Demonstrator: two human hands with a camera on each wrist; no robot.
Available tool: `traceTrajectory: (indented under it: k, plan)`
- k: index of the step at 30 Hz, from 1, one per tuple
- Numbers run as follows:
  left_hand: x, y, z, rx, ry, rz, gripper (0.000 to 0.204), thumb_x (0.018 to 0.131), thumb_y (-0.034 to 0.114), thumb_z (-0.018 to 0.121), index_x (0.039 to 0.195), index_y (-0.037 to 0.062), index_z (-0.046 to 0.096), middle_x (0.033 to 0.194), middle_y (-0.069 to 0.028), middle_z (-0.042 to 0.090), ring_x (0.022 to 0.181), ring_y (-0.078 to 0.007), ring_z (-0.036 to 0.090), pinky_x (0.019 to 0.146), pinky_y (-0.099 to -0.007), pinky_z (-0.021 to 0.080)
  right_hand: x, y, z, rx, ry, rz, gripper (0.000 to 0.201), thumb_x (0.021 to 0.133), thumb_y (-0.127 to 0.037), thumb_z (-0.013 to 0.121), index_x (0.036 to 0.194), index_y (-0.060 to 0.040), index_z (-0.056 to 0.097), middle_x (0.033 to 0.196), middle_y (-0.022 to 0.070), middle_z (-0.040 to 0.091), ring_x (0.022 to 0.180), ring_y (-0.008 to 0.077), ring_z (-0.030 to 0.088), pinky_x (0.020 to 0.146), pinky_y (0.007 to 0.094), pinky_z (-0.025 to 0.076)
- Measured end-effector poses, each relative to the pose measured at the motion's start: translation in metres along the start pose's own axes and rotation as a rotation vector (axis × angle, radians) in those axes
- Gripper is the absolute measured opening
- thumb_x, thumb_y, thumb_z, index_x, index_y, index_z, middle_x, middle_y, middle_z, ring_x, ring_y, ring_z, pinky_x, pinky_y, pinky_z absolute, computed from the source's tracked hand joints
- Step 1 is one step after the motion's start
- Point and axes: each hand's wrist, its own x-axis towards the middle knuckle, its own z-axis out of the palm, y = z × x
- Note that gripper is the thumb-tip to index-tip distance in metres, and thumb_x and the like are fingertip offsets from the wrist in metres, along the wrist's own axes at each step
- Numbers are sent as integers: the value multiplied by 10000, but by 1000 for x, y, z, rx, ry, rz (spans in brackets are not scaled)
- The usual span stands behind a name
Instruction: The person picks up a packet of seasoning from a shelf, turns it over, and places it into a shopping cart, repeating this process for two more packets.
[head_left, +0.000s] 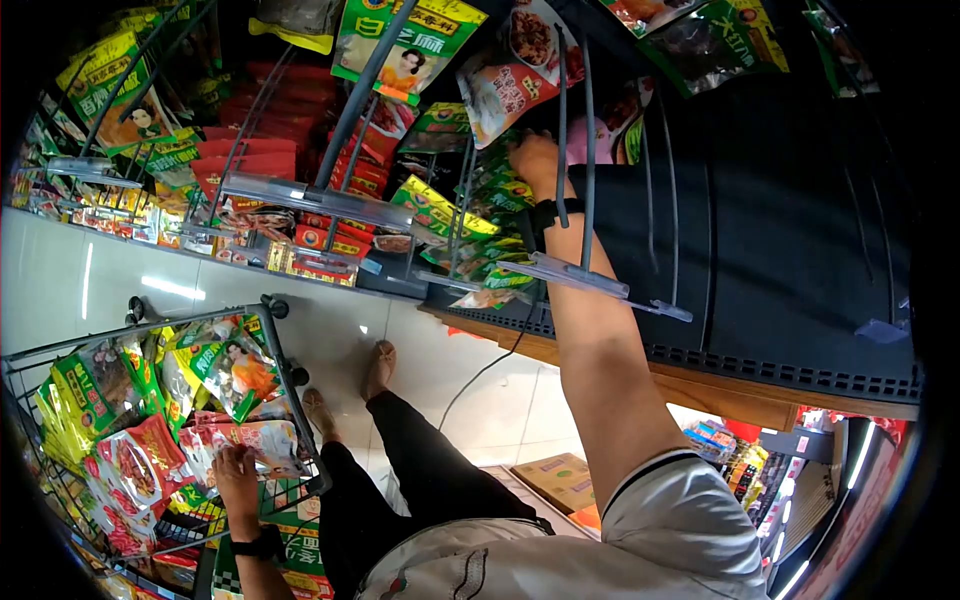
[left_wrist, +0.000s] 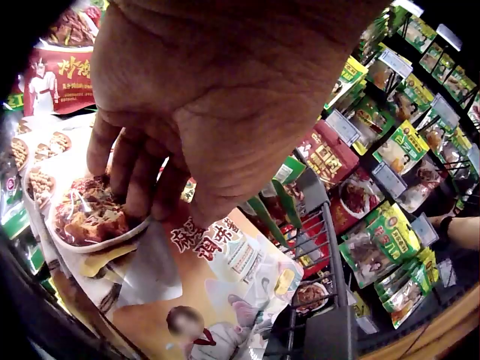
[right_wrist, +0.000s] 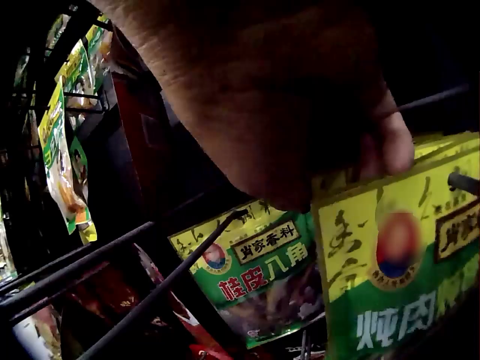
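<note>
In the head view, my left hand is low at the left, over the shopping cart, with its fingers on a white and red seasoning packet. The left wrist view shows those fingers bent down onto the packet, which has a dish pictured on it. My right hand is reached into the hanging rack, beside a row of green packets. Up close, its fingers grip the yellow top edge of green spice packets, the thumb side mostly dark. A second spice packet hangs just left of them.
Metal hooks with clear label holders jut out around the right forearm. A wooden ledge runs below the black rack panel. The wire cart is filled with packets. A cardboard box lies on the floor.
</note>
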Motion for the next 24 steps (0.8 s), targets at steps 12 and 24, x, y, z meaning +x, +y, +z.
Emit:
traceTrajectory:
  k: [12,24]
  plan:
    - [-2,-11,6,31,4,20,217,875,177,615,967,-5,541,948,-202,571,906,-420,513,813,-511,415,2,-8,-15,-8,-273,29,405,885,-368,561,863,8,710,925,232,687,954,400,636,898,457,500]
    - [-2,-8,5,33,23,31,161,881,157,617,927,13,559,922,-166,591,892,-392,530,811,-485,414,3,-8,-18,21,-361,72,427,912,-377,518,907,2,714,1026,217,677,1010,387,624,937,429,479]
